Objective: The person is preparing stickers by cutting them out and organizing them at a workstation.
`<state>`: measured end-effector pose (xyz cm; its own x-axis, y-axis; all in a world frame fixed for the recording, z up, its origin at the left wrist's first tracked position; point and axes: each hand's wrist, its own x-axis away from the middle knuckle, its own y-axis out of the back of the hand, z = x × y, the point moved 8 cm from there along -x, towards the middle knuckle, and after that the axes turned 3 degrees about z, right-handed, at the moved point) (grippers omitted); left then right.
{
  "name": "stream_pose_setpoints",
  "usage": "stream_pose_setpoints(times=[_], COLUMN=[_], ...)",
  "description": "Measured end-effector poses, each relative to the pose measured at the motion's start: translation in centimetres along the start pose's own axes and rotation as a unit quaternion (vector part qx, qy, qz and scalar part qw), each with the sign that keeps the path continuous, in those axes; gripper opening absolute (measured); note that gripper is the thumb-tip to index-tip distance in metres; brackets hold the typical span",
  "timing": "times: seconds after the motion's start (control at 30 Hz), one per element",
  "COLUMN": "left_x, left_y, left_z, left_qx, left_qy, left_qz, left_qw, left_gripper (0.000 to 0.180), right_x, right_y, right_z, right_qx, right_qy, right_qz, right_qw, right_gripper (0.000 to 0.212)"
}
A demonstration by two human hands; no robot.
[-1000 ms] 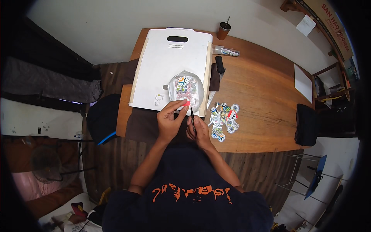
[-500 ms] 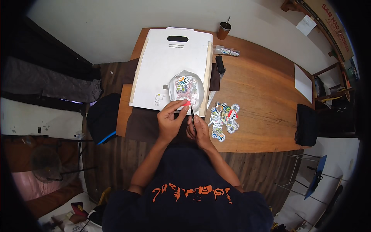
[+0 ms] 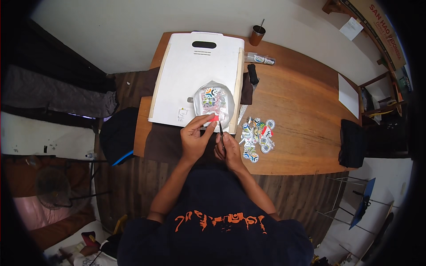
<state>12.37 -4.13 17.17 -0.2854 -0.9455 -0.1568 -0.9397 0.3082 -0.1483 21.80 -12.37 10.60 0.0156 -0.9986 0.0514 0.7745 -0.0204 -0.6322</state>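
My left hand (image 3: pixel 194 138) pinches a small red-and-white sticker (image 3: pixel 215 118) between thumb and fingertips, over the front edge of a round white bowl-like holder (image 3: pixel 231 106). Patterned paper cutouts (image 3: pixel 212 94) and pinkish scraps lie inside that holder. Close beside it, my right hand (image 3: pixel 228 150) is closed around dark, slim scissors (image 3: pixel 221 129), with their tip up against the sticker. The fingers partly cover the scissors' handles. To the right of my right hand, a loose pile of colourful cut-out stickers (image 3: pixel 254 141) lies on the wooden table (image 3: pixel 301 111).
A white board (image 3: pixel 177 75) with a dark slot lies under the holder. Behind it stands a brown cup (image 3: pixel 257 35) with a stick in it. A clear packet (image 3: pixel 261 58), a black pouch (image 3: pixel 253 73) and a dark folded item (image 3: pixel 351 144) rest on the table.
Both hands stay almost in place. The scissors' tip has shifted only slightly at the red-and-white sticker.
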Motion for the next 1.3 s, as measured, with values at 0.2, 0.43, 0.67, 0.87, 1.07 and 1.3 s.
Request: stream_pose_setpoints(times=[0.2, 0.43, 0.67, 0.87, 1.07, 1.3], left_x=[0.1, 0.1, 0.2, 0.3, 0.3, 0.3], left_y=[-0.1, -0.2, -0.2, -0.3, -0.3, -0.4], left_z=[0.1, 0.2, 0.2, 0.3, 0.3, 0.2], left_qx=[-0.001, -0.004, -0.003, 0.002, 0.003, 0.012], left_qy=[-0.001, 0.003, 0.003, 0.014, 0.008, 0.017], left_qz=[0.003, 0.004, 0.006, 0.010, 0.010, 0.011], left_qw=[1.000, 1.000, 1.000, 1.000, 1.000, 1.000], left_gripper=[0.028, 0.028, 0.028, 0.028, 0.028, 0.029], right_x=[-0.1, -0.1, -0.1, -0.2, -0.2, -0.2], right_y=[0.1, 0.1, 0.2, 0.0, -0.4, 0.4], right_z=[0.0, 0.1, 0.1, 0.4, 0.7, 0.0], right_qx=[-0.001, 0.015, 0.005, 0.002, 0.003, -0.001], right_qy=[0.001, 0.003, 0.006, 0.006, 0.009, 0.008], right_qz=[-0.001, -0.007, -0.004, -0.006, -0.002, -0.009], right_qw=[1.000, 1.000, 1.000, 1.000, 1.000, 1.000], right_gripper=[0.037, 0.037, 0.037, 0.037, 0.037, 0.037])
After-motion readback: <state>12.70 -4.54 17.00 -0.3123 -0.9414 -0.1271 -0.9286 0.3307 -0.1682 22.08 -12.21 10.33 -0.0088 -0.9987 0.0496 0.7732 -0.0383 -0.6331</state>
